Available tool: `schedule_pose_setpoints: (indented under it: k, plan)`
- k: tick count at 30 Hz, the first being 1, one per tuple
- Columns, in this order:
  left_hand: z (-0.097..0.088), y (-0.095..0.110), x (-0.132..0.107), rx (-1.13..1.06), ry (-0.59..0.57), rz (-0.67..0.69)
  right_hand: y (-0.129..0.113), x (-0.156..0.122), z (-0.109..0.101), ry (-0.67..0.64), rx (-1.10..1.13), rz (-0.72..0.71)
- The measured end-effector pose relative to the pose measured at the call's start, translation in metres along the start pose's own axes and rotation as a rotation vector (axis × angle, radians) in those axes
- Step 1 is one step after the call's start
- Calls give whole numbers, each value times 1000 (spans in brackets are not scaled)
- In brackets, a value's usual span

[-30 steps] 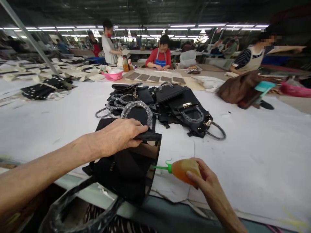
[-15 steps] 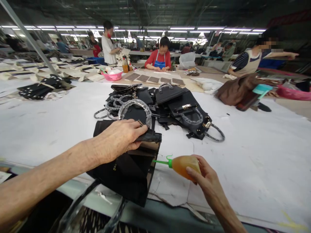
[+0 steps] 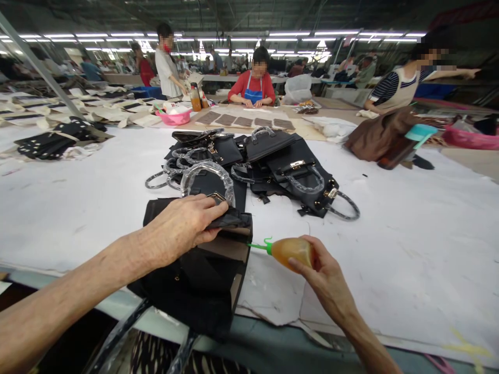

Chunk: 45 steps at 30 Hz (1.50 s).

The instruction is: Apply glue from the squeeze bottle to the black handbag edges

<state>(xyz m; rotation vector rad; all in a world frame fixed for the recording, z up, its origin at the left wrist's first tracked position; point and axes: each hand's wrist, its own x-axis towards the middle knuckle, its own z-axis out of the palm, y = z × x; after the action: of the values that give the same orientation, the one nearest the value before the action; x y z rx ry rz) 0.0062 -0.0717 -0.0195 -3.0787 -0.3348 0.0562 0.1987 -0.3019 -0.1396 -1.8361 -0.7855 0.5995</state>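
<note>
A black handbag [image 3: 187,296] lies spread at the table's front edge, its plastic-wrapped handles hanging over. My left hand [image 3: 191,221] grips the bag's upper part, thumb beside a gold-coloured clasp and a wrapped handle [image 3: 208,171]. Brown strips line the bag's exposed edge. In my right hand [image 3: 325,272] is a squeeze bottle [image 3: 292,252] of amber liquid, held sideways with its green nozzle pointing left. The nozzle tip is at the bag's right edge; whether it touches cannot be made out.
Behind the bag lies a pile of black handbags [image 3: 273,161] with wrapped handles. A brown cloth bundle [image 3: 380,137] and a dark bottle with a turquoise lid [image 3: 405,145] stand at right. Pink baskets [image 3: 175,118] sit farther back. Co-workers [image 3: 253,85] are across the table.
The bottle has shifted slightly left and up, bringing its nozzle to the brown strip at the bag's edge. My left hand keeps its hold; the whole view has moved a little.
</note>
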Motion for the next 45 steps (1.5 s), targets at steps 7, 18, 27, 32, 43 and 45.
schedule_pose_setpoints:
  k: [7,18,27,32,43,45]
  plan:
    - [7,-3,-3,-32,66,39,-2,-8,0,-40,-69,11]
    - [9,-3,-8,-13,90,55,-5,-14,-2,-65,-77,44]
    - [13,-1,-12,-58,108,56,-5,-16,1,-89,-54,29]
    - [16,-2,-12,-65,111,64,-9,-14,3,-32,-85,-56]
    - [12,0,-12,-51,92,68,-1,-23,-1,-82,-136,-86]
    - [12,0,-11,-43,101,75,-1,-25,-3,-102,-120,-63]
